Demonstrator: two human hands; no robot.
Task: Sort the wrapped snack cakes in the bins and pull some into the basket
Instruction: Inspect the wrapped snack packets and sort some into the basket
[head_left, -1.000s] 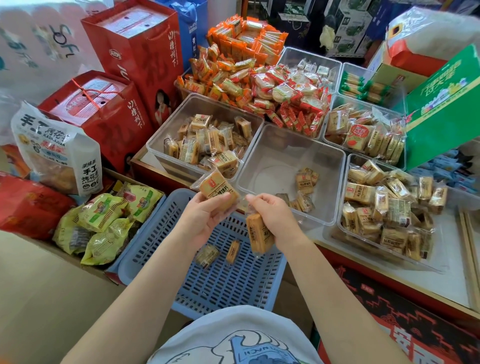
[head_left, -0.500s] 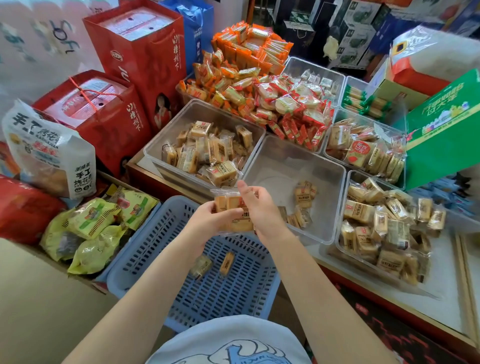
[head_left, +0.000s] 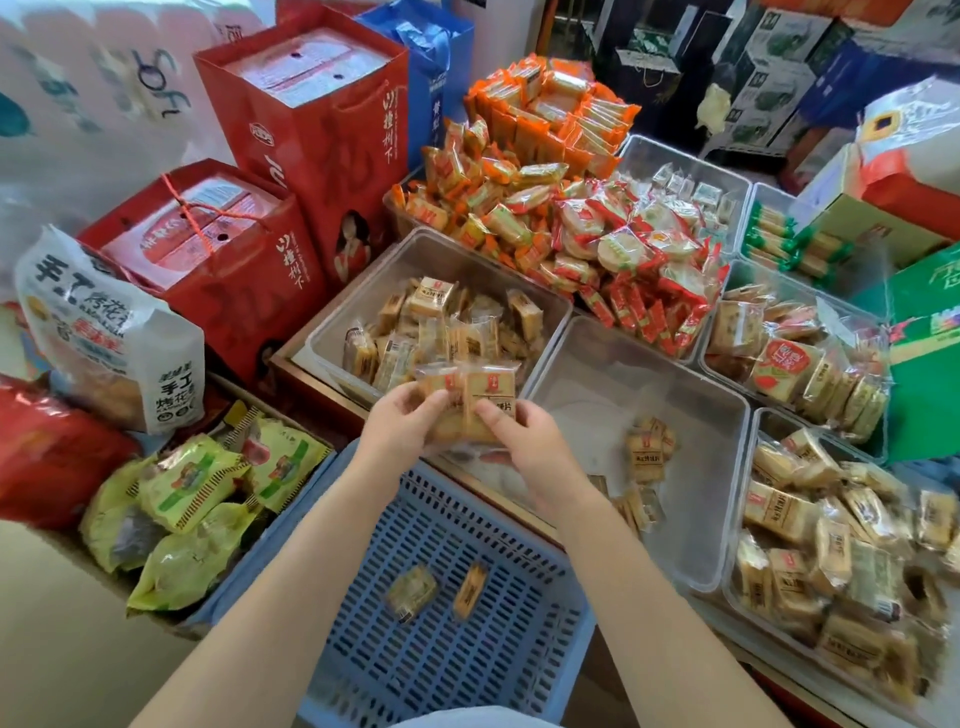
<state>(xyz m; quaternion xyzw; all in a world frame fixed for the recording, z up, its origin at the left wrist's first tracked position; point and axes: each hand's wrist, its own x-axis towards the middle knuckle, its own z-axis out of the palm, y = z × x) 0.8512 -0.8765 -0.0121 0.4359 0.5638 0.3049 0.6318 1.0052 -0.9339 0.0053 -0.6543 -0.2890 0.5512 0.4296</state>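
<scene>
1. Both hands are up over the near rim of the display. The left hand (head_left: 402, 423) and right hand (head_left: 524, 441) share a small bundle of wrapped snack cakes (head_left: 467, 402), held between them.

2. Grip check: left fingers curl round the left-hand packet with the thumb on its face. The right hand pinches the right-hand packet, thumb on the printed label. How many packets sit in the stack I cannot tell; at least two faces show.

3. The relation that matters: the blue basket (head_left: 519, 654) lies at six o'clock from the held bundle, below and toward the body. Two wrapped cakes (head_left: 413, 592) already lie on its slatted floor.

4. The bundle's long axis runs nine to three across the view, faces tilted up toward the camera.

5. At twelve o'clock from the grip sits the left clear bin (head_left: 363, 291), well stocked with like cakes. At three o'clock is the middle clear bin (head_left: 613, 384), nearly bare, a few packets at its near right. Further round sits the right clear bin (head_left: 769, 421), heaped.

6. Neither hand is clearly nearer the basket; both forearms reach up from six o'clock, wrists level.

7. My read: a drop into the basket needs only a pull back and down. A return to a bin means a forward reach.
</scene>
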